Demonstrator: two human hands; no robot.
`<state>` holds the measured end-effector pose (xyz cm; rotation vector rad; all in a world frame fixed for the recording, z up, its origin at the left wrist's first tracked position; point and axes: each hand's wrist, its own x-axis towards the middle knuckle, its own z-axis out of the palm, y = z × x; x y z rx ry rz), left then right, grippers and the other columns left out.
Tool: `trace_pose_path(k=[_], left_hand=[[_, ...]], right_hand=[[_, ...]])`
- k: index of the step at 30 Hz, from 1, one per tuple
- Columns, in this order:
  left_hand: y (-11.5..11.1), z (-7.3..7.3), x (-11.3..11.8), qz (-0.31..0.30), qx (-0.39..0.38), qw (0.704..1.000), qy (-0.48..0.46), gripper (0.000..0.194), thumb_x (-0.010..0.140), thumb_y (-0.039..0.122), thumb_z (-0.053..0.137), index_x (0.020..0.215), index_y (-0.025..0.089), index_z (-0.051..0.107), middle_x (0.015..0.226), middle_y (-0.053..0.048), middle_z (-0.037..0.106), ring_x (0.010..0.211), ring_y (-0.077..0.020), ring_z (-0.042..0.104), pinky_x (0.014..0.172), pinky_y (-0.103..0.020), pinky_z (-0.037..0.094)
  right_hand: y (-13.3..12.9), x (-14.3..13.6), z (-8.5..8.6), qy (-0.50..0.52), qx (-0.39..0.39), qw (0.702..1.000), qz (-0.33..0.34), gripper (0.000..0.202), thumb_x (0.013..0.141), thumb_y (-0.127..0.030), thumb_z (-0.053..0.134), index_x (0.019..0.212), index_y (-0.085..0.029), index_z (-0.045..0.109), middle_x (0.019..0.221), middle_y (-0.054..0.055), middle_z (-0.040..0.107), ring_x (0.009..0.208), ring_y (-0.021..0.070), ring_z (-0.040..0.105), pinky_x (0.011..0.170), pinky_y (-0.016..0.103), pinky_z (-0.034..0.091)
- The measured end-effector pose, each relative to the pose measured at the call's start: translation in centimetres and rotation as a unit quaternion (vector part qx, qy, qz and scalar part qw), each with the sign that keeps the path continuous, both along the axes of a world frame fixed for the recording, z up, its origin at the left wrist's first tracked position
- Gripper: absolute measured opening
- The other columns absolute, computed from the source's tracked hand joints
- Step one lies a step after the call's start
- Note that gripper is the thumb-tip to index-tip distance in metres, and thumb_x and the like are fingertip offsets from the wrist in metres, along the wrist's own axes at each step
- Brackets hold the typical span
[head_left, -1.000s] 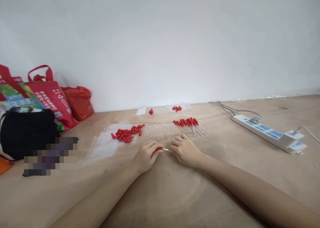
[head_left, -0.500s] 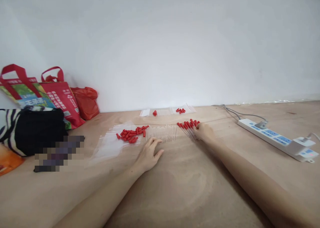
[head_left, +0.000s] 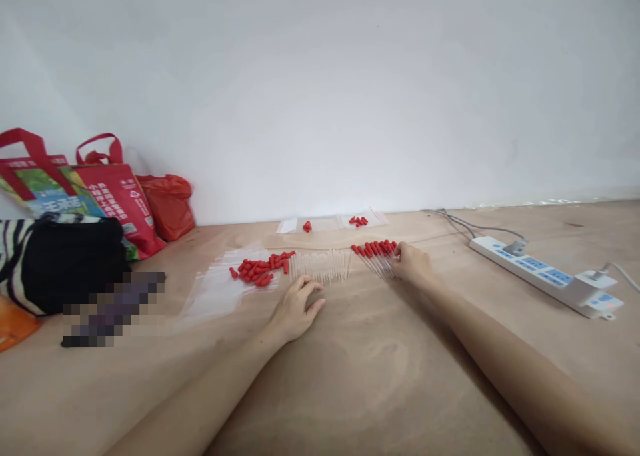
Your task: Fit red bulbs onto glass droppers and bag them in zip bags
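Observation:
My right hand [head_left: 413, 265] is at the right end of a row of glass droppers with red rubber bulbs [head_left: 374, 249]. Its bent fingers are closed at the rightmost dropper, though the fingertips are partly hidden. On the table, my left hand [head_left: 296, 309] rests open, thumb apart from the fingers, with nothing in it. Just beyond it lies a row of bare clear glass tubes [head_left: 320, 266]. To their left, a heap of loose red rubber bulbs [head_left: 255, 269] sits partly on clear zip bags [head_left: 215, 296].
Farther back by the wall are another flat clear bag [head_left: 287, 226] and small groups of red bulbs [head_left: 359, 221]. A white power strip [head_left: 530, 266] with cables lies on the right. Shopping bags [head_left: 120, 203], a black cloth bundle [head_left: 75, 263] and a blurred dark object [head_left: 115, 309] occupy the left.
My right hand has shifted slightly right along the droppers. Their red bulbs now lie in a straighter, more even line. My left hand stays in place; the view has turned slightly.

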<state>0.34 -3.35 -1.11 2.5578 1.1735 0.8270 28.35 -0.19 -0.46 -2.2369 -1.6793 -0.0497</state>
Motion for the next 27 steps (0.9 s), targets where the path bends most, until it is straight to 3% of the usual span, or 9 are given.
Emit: trace_pose_path(k=[4, 7, 13, 16, 22, 27], left_hand=[[0.0, 0.0, 0.1, 0.02, 0.021, 0.999, 0.015, 0.014, 0.076, 0.019, 0.05, 0.089, 0.018, 0.054, 0.094, -0.005, 0.051, 0.088, -0.0193, 0.051, 0.079, -0.035, 0.042], [0.3, -0.2, 0.0, 0.073, 0.072, 0.994, 0.036, 0.012, 0.074, 0.021, 0.053, 0.085, 0.018, 0.057, 0.089, -0.005, 0.053, 0.086, -0.0206, 0.051, 0.076, -0.036, 0.041], [2.4, 0.2, -2.8, 0.258, 0.179, 0.947, 0.073, 0.009, 0.074, 0.027, 0.055, 0.078, 0.021, 0.061, 0.086, -0.006, 0.058, 0.083, -0.0251, 0.049, 0.072, -0.038, 0.035], [3.4, 0.5, -4.5, 0.307, 0.197, 0.927, 0.092, 0.011, 0.074, 0.027, 0.054, 0.079, 0.022, 0.062, 0.086, -0.006, 0.059, 0.084, -0.0263, 0.049, 0.072, -0.039, 0.033], [4.3, 0.2, -4.7, 0.3, 0.187, 0.928, 0.113, 0.018, 0.076, 0.03, 0.051, 0.087, 0.021, 0.063, 0.092, -0.009, 0.058, 0.089, -0.0275, 0.047, 0.077, -0.042, 0.031], [4.6, 0.1, -3.8, 0.292, 0.188, 0.923, 0.165, 0.03, 0.081, 0.027, 0.043, 0.107, 0.024, 0.056, 0.11, -0.011, 0.052, 0.1, -0.0292, 0.042, 0.085, -0.048, 0.024]], right_hand=[[-0.6, -2.2, 0.5, 0.021, 0.042, 0.997, 0.065, 0.015, 0.077, -0.024, 0.041, 0.083, -0.018, 0.054, 0.082, 0.006, 0.063, 0.076, 0.0183, 0.056, 0.062, 0.027, 0.031], [-0.5, -5.0, 0.4, -0.003, 0.039, 0.994, 0.102, 0.019, 0.079, -0.029, 0.04, 0.085, -0.017, 0.054, 0.084, 0.007, 0.063, 0.08, 0.0195, 0.056, 0.067, 0.029, 0.032], [1.4, -9.0, 0.0, -0.001, -0.015, 0.998, 0.06, 0.026, 0.079, -0.026, 0.039, 0.099, -0.013, 0.05, 0.094, 0.015, 0.061, 0.088, 0.0242, 0.057, 0.072, 0.034, 0.034], [2.1, -9.5, 0.0, 0.014, -0.028, 0.999, 0.042, 0.026, 0.079, -0.021, 0.039, 0.101, -0.012, 0.048, 0.096, 0.017, 0.06, 0.089, 0.0249, 0.058, 0.073, 0.035, 0.034], [2.0, -9.9, -0.4, 0.012, -0.046, 0.998, 0.048, 0.027, 0.077, -0.014, 0.039, 0.102, -0.008, 0.047, 0.093, 0.019, 0.061, 0.087, 0.0248, 0.059, 0.073, 0.035, 0.035], [0.7, -10.3, -0.8, -0.052, -0.017, 0.995, 0.087, 0.026, 0.076, -0.007, 0.036, 0.097, -0.004, 0.05, 0.092, 0.022, 0.059, 0.087, 0.026, 0.057, 0.073, 0.035, 0.033]])
